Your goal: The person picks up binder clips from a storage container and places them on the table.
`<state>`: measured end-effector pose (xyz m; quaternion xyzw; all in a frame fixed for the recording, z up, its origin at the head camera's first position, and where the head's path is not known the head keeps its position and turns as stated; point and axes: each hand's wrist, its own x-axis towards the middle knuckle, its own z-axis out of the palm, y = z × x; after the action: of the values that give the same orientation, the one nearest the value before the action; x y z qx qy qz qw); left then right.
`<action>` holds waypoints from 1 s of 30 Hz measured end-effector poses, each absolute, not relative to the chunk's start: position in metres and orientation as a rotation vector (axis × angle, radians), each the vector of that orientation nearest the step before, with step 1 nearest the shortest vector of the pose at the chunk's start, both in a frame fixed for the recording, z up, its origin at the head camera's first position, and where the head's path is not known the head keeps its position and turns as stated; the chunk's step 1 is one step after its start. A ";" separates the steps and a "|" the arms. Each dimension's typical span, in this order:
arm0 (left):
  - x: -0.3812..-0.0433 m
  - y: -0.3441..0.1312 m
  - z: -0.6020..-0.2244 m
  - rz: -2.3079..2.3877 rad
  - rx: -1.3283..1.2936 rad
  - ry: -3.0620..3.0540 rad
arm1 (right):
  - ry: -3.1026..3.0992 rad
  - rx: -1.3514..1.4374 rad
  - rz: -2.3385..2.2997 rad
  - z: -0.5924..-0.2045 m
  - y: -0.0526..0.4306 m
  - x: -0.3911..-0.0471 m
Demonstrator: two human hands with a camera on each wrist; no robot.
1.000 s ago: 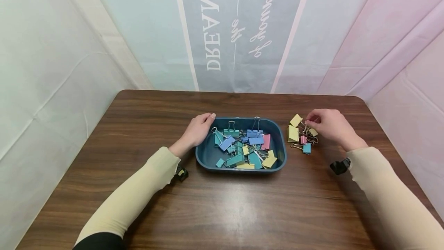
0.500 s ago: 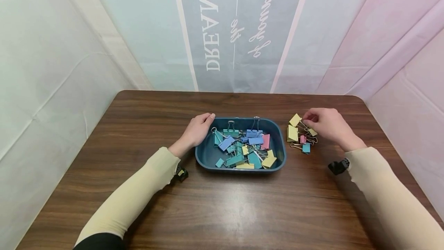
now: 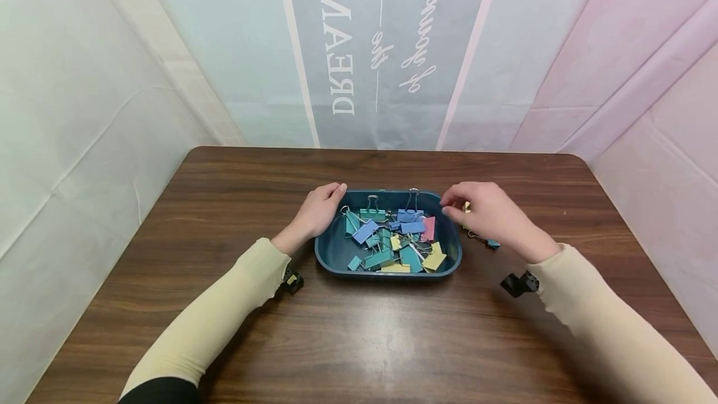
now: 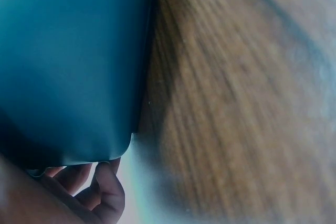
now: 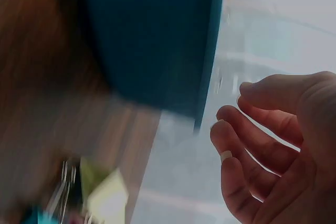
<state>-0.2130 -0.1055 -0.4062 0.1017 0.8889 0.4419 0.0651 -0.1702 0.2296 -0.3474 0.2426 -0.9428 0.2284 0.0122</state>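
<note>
A dark blue tray (image 3: 331,260) holds several binder clips in teal, blue, yellow and pink. My left hand (image 3: 315,212) grips its upper left corner, thumb along the rim. In the left wrist view, the fingers (image 4: 109,190) bend against the edge of the tray (image 4: 68,66). My right hand (image 3: 485,214) is at the tray's right rim, its fingertips overlapping the rim in the head view. Loosely bent fingers (image 5: 257,140) with nothing visible between them show in the right wrist view. Below them lie loose binder clips (image 5: 107,198), mostly hidden by the hand in the head view.
A teal binder clip (image 3: 493,244) lies on the wooden table (image 3: 381,341), right of the tray. Behind the table hangs a printed cloth (image 3: 404,123), with pale sheets on both sides.
My right hand has moved left from the loose clips to the tray's right rim and now covers most of those clips. The left hand stays on the tray.
</note>
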 end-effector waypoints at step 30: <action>-0.217 -0.106 -0.408 1.324 0.323 2.709 | -2.801 1.728 0.680 -0.377 0.088 -0.155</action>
<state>-0.2170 -0.1059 -0.4078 0.1063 0.8921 0.4359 0.0545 -0.1547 0.0882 -0.3766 0.5112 -0.8284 0.2011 -0.1095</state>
